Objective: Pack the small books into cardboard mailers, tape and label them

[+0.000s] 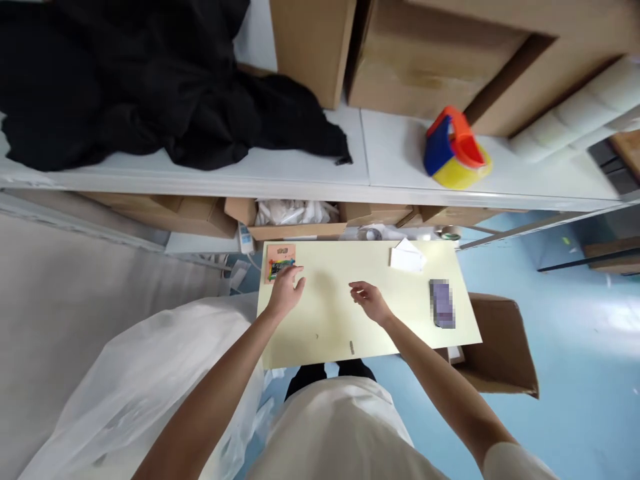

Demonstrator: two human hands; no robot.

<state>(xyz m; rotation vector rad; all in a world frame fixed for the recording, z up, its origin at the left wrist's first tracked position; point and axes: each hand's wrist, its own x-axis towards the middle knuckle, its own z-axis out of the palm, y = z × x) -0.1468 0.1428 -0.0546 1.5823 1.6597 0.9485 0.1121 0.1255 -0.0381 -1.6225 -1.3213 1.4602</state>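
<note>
My left hand (287, 289) hovers at the left of the pale yellow table (330, 267), its thumb and fingers apart with nothing in them. Partly covered by its fingers is a pink card or flat packet (273, 255) with a dark, colourful picture. My right hand (370, 302) is over the middle of the table, fingers loosely bent and apart, and I see nothing in them. White pieces of paper or card (406, 259) lie beyond it to the right. A pixelated purplish rectangular item (443, 304) rests near the right edge. One small greyish piece (351, 347) sits by the near edge.
Above the far side runs a white shelf (390, 167) with black cloth (175, 87), cardboard boxes (425, 73) and a red, blue and yellow container (456, 150). A translucent plastic bag (165, 360) bulges at left. An open carton (500, 340) stands on the floor at right.
</note>
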